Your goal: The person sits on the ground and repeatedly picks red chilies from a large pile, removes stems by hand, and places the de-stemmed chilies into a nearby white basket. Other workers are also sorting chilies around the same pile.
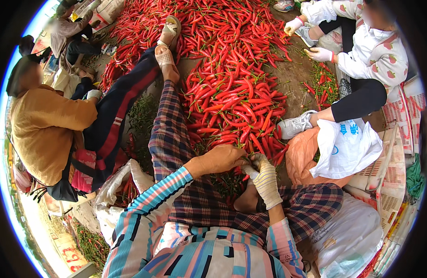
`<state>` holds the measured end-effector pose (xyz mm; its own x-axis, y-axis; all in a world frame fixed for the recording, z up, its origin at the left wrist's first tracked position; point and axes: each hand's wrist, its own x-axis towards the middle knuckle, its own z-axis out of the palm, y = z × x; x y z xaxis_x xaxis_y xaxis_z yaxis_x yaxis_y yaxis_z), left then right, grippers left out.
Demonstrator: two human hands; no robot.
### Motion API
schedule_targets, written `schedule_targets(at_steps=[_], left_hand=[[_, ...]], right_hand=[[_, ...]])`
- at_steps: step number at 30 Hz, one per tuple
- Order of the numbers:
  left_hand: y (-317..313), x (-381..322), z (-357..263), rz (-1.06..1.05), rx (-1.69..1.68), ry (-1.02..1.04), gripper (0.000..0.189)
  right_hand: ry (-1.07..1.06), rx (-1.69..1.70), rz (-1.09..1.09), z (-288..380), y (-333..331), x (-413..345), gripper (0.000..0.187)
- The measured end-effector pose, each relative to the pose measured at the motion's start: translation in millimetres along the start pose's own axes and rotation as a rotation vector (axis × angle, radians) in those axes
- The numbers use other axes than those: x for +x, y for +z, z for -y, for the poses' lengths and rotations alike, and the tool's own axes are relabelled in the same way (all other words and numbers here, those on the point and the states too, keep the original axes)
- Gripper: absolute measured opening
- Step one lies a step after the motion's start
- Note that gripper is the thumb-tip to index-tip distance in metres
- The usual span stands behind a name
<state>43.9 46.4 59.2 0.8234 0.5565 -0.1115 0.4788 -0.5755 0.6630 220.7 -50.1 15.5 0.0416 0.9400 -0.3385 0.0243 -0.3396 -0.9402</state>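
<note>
My bare left hand and my gloved right hand meet low over the near end of a heap of red chili peppers. Both sets of fingertips pinch a small greenish piece that looks like a chili stem; the fingers hide most of it. A striped knit glove covers the right palm and wrist. Below the hands, between my plaid-trousered legs, lies a pile of green stems with some red among them.
A white sack holding chilies stands at left. An orange bag, a white bag, a stuffed sack and plastic crates crowd the right. People sit left and right around the heap; another sits farther back.
</note>
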Motion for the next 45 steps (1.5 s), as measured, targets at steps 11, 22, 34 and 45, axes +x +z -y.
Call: schedule_targets(at_steps=[11, 22, 34, 45], left_hand=[[-22, -13, -7, 0.221, -1.054, -0.152, 0.025], [15, 29, 42, -0.135, 0.535, -0.036, 0.035], [54, 97, 71, -0.138, 0.762, 0.200, 0.014], [-32, 15, -2, -0.019, 0.035, 0.187, 0.011]], right_hand=[[-0.485, -0.501, -0.023, 50, -2, -13, 0.031], [-0.070, -0.832, 0.140, -13, 9, -7, 0.044], [-0.355, -0.540, -0.383, 17, -13, 23, 0.021], [-0.186, -0.221, -0.096, 49, 8, 19, 0.022]])
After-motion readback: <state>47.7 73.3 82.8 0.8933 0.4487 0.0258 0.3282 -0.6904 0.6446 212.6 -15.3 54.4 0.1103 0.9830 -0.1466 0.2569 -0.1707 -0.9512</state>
